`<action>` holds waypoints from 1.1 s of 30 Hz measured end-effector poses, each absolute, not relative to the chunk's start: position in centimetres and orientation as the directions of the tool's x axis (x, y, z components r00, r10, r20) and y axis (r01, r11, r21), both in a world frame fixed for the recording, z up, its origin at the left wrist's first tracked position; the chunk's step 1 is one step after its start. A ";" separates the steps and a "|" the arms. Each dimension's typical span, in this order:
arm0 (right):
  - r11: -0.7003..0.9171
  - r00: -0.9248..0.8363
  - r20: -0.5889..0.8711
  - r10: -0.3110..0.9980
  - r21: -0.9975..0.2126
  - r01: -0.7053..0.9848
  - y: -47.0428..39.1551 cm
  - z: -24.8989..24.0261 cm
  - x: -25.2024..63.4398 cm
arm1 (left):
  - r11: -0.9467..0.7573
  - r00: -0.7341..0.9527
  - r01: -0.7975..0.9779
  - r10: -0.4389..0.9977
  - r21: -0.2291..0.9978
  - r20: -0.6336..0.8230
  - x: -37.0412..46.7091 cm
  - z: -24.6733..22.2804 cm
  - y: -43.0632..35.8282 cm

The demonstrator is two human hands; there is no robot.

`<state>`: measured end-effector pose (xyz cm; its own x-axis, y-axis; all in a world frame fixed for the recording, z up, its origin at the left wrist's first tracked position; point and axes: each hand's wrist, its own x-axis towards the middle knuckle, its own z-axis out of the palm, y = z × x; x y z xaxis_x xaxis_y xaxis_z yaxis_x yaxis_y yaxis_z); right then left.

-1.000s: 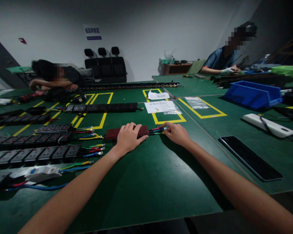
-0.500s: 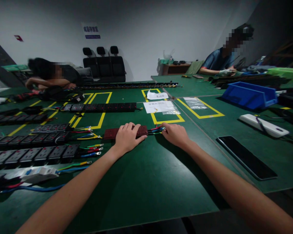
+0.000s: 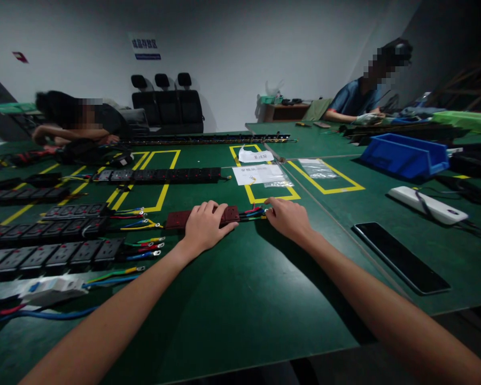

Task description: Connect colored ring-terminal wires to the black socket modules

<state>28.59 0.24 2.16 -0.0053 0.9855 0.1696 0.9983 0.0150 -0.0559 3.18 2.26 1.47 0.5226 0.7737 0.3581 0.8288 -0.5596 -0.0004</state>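
Observation:
A dark red socket strip lies on the green table in front of me. My left hand is draped over its right part, fingers over the far side and thumb along the near edge. Thin coloured wires, red, blue and green among them, come out of the strip's right end. At their tips is my right hand, its fingers bent and closed on the wire ends. The fingertips partly cover these ends.
Black socket strips with lugged wires lie at left, beside a white breaker. A phone, a white power strip and a blue bin are at right. Papers lie beyond my hands. Two people sit across the table.
The view has shifted slightly, so the table's things sit a little further left. Both hands stay at the socket strip and its wires. The right index finger looks slightly raised.

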 end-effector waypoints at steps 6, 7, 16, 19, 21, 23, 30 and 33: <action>0.049 -0.039 0.133 0.990 -0.072 0.996 0.3 1.6 28.6 | -0.554 0.522 0.833 0.783 -0.002 0.338 3.2 1.6 2.1; 0.049 -0.039 0.130 0.991 -0.075 0.996 0.3 1.6 28.7 | -0.554 0.523 0.832 0.782 -0.006 0.338 3.2 1.6 2.1; 0.046 -0.037 0.098 0.994 -0.088 0.995 0.6 1.4 29.0 | -0.546 0.517 0.838 0.780 -0.021 0.354 3.2 1.3 1.9; 0.049 -0.040 0.094 0.995 -0.088 0.995 0.6 1.3 29.0 | -0.547 0.516 0.837 0.778 -0.019 0.358 3.2 1.3 1.9; 0.054 -0.044 0.103 0.994 -0.092 0.994 0.6 1.2 29.1 | -0.550 0.518 0.835 0.774 -0.018 0.362 3.2 1.3 1.9; 0.060 -0.049 0.112 0.992 -0.095 0.994 0.6 1.2 29.1 | -0.554 0.522 0.832 0.771 -0.020 0.365 3.2 1.3 1.9; 0.071 -0.058 0.106 0.993 -0.123 0.990 0.6 1.2 29.2 | -0.555 0.525 0.831 0.768 -0.028 0.368 3.2 1.3 2.0; 0.091 -0.061 0.163 0.985 -0.183 0.979 0.8 0.7 29.3 | -0.554 0.524 0.832 0.772 -0.023 0.359 3.2 1.3 2.1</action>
